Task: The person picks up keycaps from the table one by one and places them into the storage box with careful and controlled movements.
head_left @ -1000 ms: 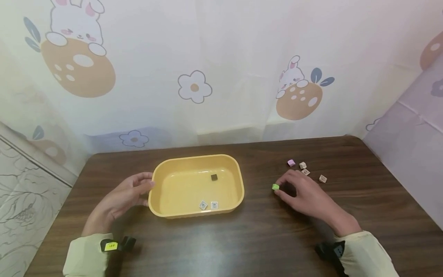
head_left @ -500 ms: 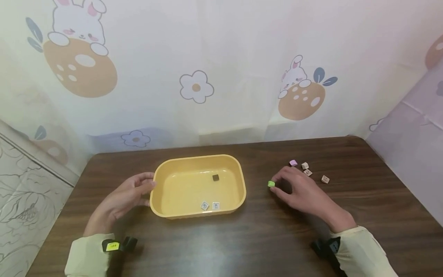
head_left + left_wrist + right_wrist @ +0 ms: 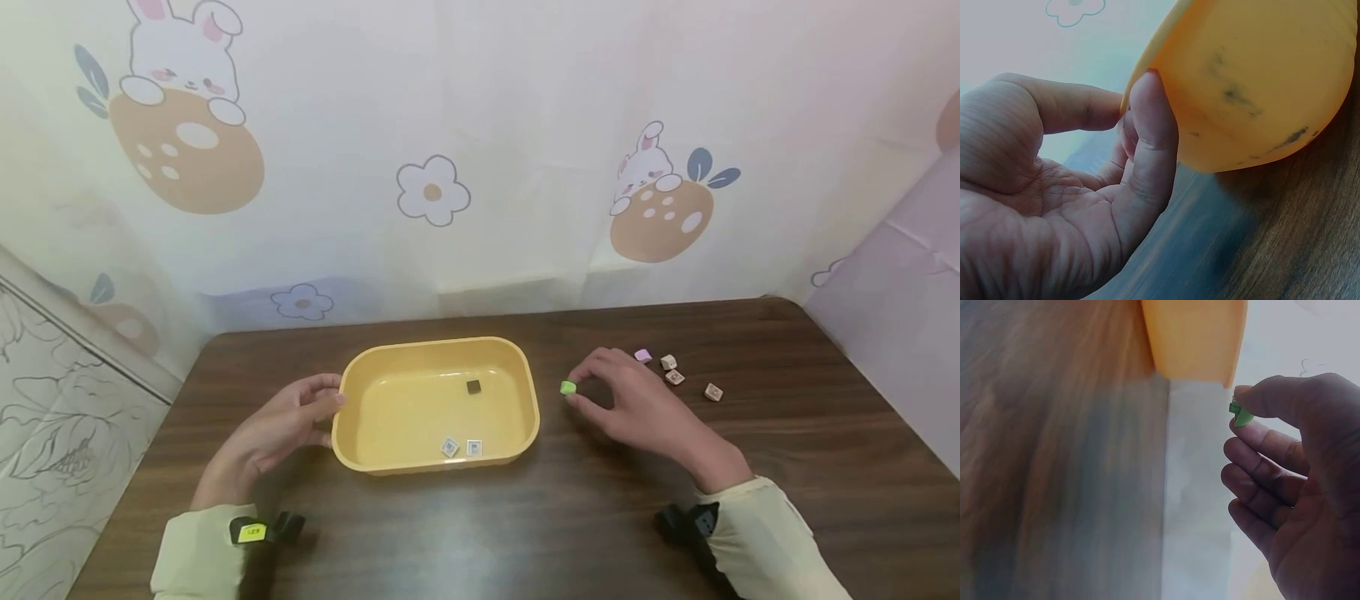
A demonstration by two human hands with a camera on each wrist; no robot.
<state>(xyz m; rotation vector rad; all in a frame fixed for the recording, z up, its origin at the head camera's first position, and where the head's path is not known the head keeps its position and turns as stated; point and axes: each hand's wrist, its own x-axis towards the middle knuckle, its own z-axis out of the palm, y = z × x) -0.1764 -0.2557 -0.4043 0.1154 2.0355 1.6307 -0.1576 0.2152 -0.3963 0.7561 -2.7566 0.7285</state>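
Note:
My left hand [image 3: 288, 417] pinches the left rim of a yellow plastic tray [image 3: 436, 343]; the left wrist view shows thumb and fingers on either side of the tray's wall [image 3: 1260, 75]. A bright green keycap [image 3: 567, 387] is held between the thumb and index finger of my right hand [image 3: 637, 408], just right of the tray. In the right wrist view the green keycap [image 3: 1242, 414] sits at the fingertips, the other fingers loosely bent. Inside the tray lie a dark keycap [image 3: 473, 387] and two pale ones, a tilted keycap [image 3: 449, 447] and a straighter keycap [image 3: 474, 447].
Beyond my right hand, a pink keycap [image 3: 642, 356] and some beige keycaps [image 3: 669, 362] lie loose on the dark wooden table [image 3: 420, 533]. One beige keycap [image 3: 713, 392] sits farther right. A patterned curtain [image 3: 525, 167] hangs behind the table.
My right hand has moved left towards the tray, carrying the green keycap away from the loose ones. My left hand keeps its hold on the tray's rim. The head view has shifted slightly.

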